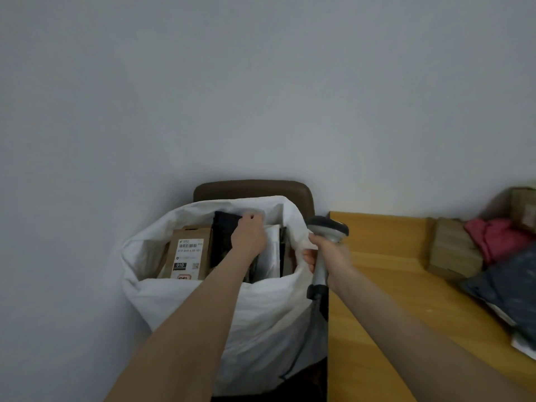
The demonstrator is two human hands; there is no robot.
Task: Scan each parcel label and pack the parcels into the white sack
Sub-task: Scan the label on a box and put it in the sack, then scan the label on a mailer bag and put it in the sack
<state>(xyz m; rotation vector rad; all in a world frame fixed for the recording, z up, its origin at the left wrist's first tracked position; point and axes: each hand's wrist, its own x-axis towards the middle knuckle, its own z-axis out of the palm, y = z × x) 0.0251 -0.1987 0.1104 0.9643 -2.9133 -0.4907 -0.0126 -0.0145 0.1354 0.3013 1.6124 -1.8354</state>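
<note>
The white sack (261, 309) is standing open against a brown chair (252, 190) whose back is showing just behind the sack's far rim. Inside the sack, at its left, a brown box (188, 250) is leaning upright with its printed label (188, 256) facing the camera (a barcode and a black "010" block are readable on it). Just right of that box, still inside the sack, a black parcel (223, 236) is standing on end. The left hand (249, 236) is reaching into the sack's mouth, its fingers curling over what seems to be the top edge of the black parcel, though the blur is making the exact hold hard to judge. A white parcel (272, 250) is sitting just right of that hand, inside the sack's right half. At the sack's right rim, the right hand (330, 253) is gripping the handle of a grey scanner (329, 226), whose head is pointing up above the rim. Right of the sack, a wooden table (391, 285) is carrying, farthest from the sack, a cardboard box (452, 250), a pink parcel (493, 236) and a dark grey bag (507, 280), all touching one another.
</note>
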